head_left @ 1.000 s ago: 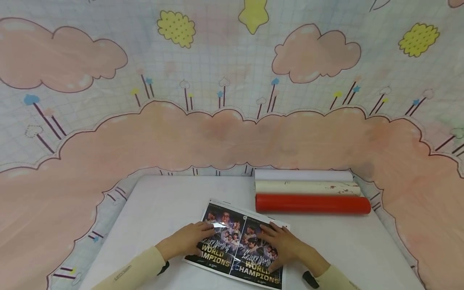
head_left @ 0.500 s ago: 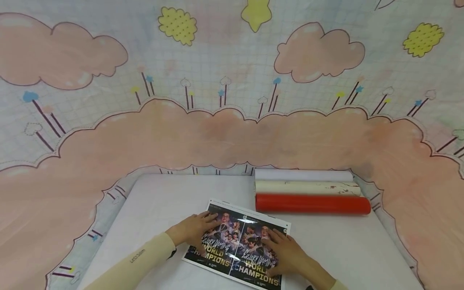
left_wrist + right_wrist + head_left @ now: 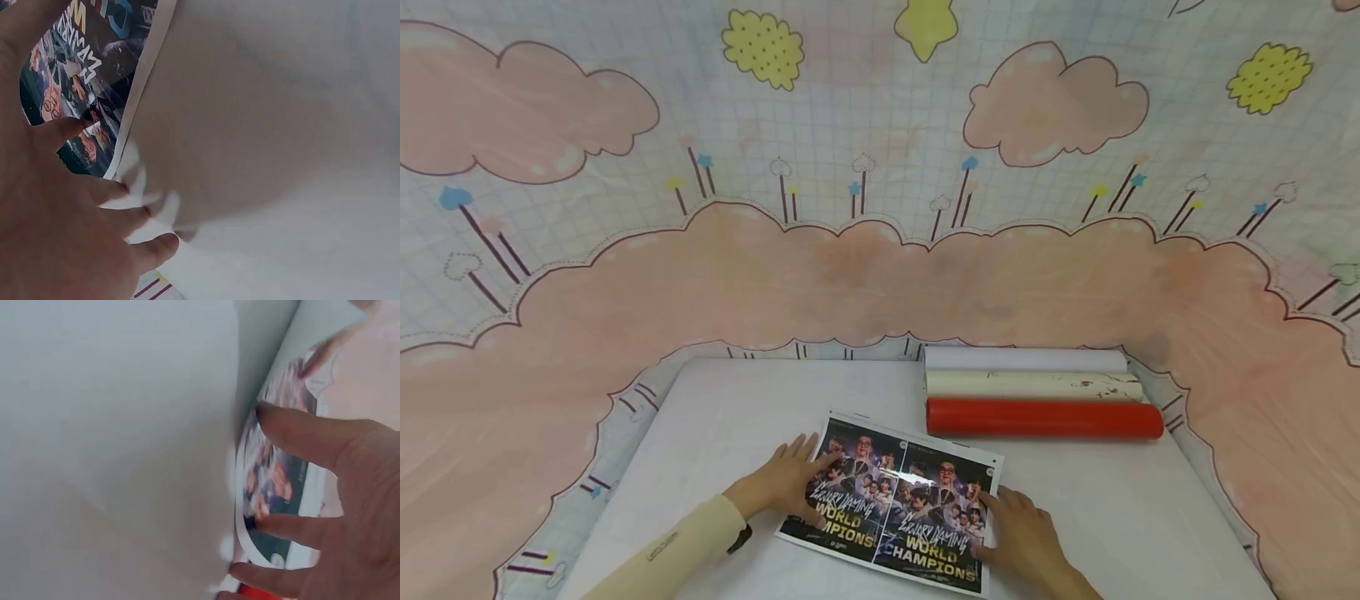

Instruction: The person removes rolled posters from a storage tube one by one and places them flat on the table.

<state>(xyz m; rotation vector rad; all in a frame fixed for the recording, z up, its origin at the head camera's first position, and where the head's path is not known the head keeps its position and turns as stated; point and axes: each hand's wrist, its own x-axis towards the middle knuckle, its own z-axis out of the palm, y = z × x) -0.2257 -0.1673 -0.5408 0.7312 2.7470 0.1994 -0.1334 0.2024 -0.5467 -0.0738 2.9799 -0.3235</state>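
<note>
A glossy printed sheet (image 3: pixel 917 533) lies at a slant on the white table. It carries two matching dark pictures of a group of people over gold "World Champions" lettering, with a white border. My left hand (image 3: pixel 782 483) rests at its left edge, index finger and thumb over the print. In the left wrist view the other fingers (image 3: pixel 156 251) spread past the border above the tabletop. At the right edge is my right hand (image 3: pixel 1026 537), index finger and thumb tips touching the border. The right wrist view shows the sheet's edge (image 3: pixel 240 487) bowed beside those spread fingers.
Three rolls lie side by side at the back right of the table (image 3: pixel 737 408): a white roll (image 3: pixel 1026 360), a cream patterned roll (image 3: pixel 1033 386) and a red roll (image 3: pixel 1045 418). Behind the table hangs a cloud-patterned backdrop (image 3: pixel 850 283).
My right hand has slid from on top of the print outward to the right edge. The left hand has shifted slightly left, its fingers now spread past the left edge. The sheet stays nearly in place.
</note>
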